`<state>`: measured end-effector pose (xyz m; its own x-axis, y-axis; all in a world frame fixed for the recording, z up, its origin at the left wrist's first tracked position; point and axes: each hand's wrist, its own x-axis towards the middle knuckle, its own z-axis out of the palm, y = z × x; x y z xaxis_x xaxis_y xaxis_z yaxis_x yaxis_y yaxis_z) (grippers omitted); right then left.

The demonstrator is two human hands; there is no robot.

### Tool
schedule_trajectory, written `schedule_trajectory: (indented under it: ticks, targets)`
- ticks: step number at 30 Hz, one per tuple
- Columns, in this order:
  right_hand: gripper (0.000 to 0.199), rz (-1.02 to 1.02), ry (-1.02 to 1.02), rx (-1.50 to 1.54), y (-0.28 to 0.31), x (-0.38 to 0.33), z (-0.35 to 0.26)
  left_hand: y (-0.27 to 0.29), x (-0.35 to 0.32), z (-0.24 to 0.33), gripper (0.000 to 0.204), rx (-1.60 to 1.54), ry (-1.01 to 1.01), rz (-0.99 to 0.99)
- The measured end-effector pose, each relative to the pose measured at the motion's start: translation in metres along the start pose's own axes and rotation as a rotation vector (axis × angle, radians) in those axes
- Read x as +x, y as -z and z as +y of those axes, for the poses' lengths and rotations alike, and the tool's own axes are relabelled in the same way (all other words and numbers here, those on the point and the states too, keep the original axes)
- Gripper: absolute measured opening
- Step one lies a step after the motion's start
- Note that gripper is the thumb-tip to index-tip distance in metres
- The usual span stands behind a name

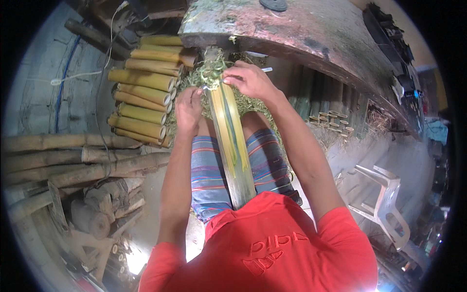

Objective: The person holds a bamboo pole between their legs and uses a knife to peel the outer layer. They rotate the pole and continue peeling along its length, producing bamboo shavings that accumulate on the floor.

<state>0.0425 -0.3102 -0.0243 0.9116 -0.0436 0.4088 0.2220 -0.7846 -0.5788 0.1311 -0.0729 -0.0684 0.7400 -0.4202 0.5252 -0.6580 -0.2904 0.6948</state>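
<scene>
A yellow bamboo length with a dark green strip down it lies along a narrow wooden board that slopes between my knees. My left hand is closed at the left side of the bamboo's far end, round one end of a drawknife. Only a short bit of its metal shows there. On the other side, my right hand is closed too, with fingers bent over the bamboo's edge and a pale end sticking out past the knuckles. Curly green shavings are heaped just beyond the blade, hiding the bamboo's tip.
Yellow bamboo lengths are stacked at the left. A thick worktable spans the far side, with green bamboo tubes under it. Long poles and cut logs lie at the near left. A white plastic chair stands right.
</scene>
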Motion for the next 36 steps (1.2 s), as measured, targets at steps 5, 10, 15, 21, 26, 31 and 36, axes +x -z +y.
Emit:
schedule_trajectory:
  ticks: [5, 10, 15, 21, 26, 31, 36]
  targets:
    - [0.023, -0.002, 0.036, 0.015, 0.01, -0.045, -0.033, 0.026, -0.04, 0.029, 0.017, 0.065, -0.02, -0.105]
    - [0.017, -0.087, -0.075, 0.067, 0.017, -0.175, -0.117, 0.079, -0.169, 0.109, 0.011, 0.1, 0.041, -0.243]
    - [0.018, 0.052, -0.019, 0.048, 0.001, -0.167, -0.096, 0.073, -0.155, 0.108, 0.014, 0.153, 0.131, -0.283]
    - [0.023, 0.144, -0.022, 0.119, -0.009, -0.019, -0.003, 0.01, -0.002, 0.026, 0.017, 0.046, 0.08, -0.061]
    - [0.023, 0.12, 0.051, 0.078, -0.009, -0.031, -0.005, 0.022, -0.014, 0.013, 0.014, 0.13, -0.151, -0.085]
    - [0.018, 0.156, 0.101, 0.02, 0.004, -0.141, -0.086, 0.066, -0.123, 0.091, 0.004, 0.127, -0.103, -0.154]
    - [0.022, -0.04, -0.054, 0.132, 0.005, -0.185, -0.105, 0.082, -0.168, 0.12, 0.006, 0.195, 0.068, -0.28]
